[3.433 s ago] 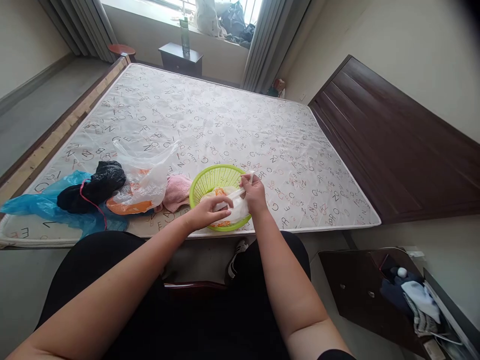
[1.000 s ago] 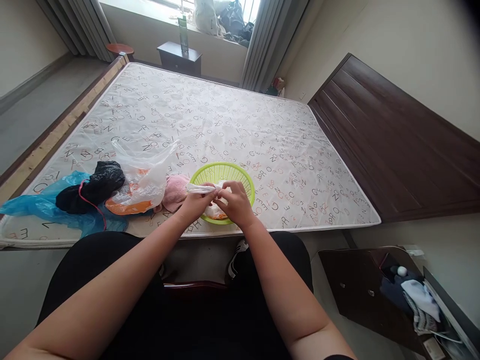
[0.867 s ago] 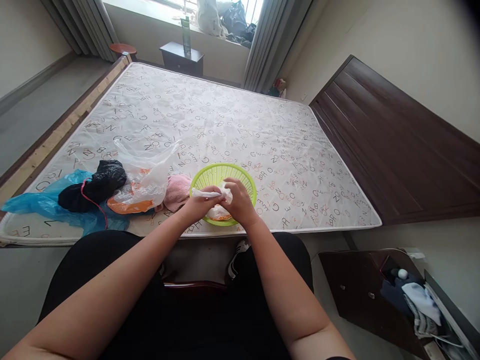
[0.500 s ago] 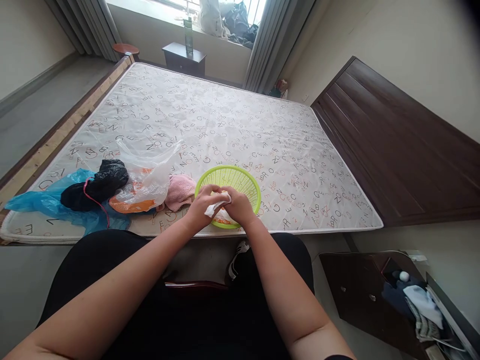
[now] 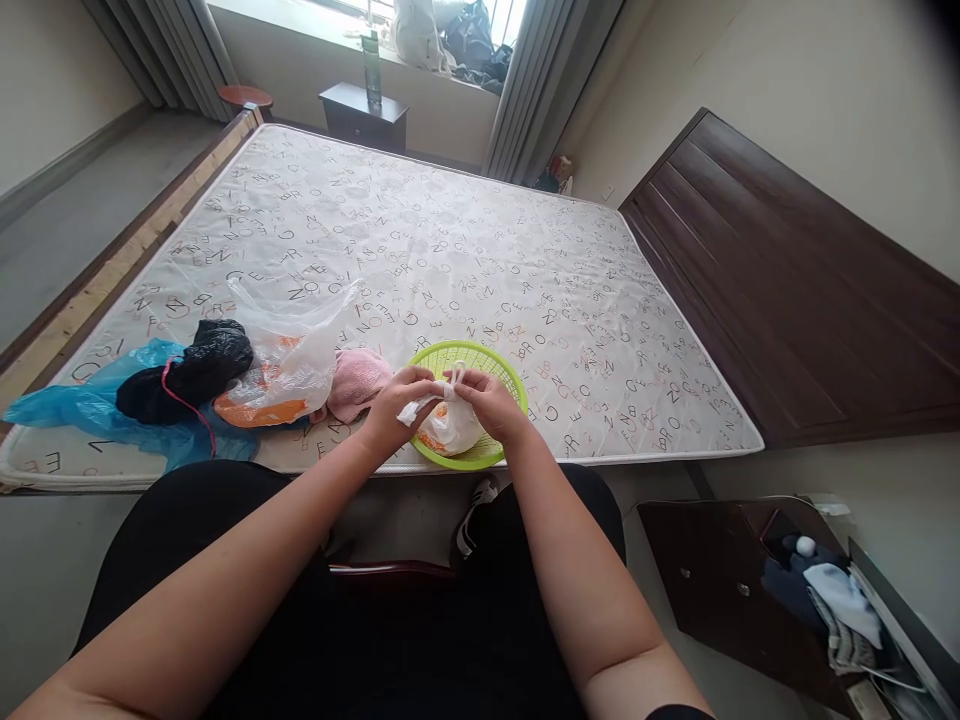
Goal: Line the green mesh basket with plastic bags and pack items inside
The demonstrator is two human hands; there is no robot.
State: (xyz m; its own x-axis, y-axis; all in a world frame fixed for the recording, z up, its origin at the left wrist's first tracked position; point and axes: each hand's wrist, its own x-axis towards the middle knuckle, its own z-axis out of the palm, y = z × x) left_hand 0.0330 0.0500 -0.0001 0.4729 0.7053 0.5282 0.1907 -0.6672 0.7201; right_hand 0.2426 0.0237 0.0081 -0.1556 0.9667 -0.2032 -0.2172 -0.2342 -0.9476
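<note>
White plastic bag with orange print (image 5: 452, 432) sits inside a round, lime-green slotted plastic basket (image 5: 466, 464) near the front edge of an off-white, letter-printed mattress (image 5: 450, 230), which stretches away beyond and rightward. A fuzzy pink cloth (image 5: 358, 384) lies just left of the basket. Fingers of the left hand (image 5: 400, 407) and right hand (image 5: 496, 402) pinch the bag's gathered neck above its rounded, crumpled body.

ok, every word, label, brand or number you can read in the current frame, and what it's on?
"N", "B", "R", "O", "G", "E": scattered capitals on the mattress; far ones too small.
White bag in the green basket: orange print, too crumpled to read.
Translucent bag: orange print, unreadable.
No brand or number legible.
</note>
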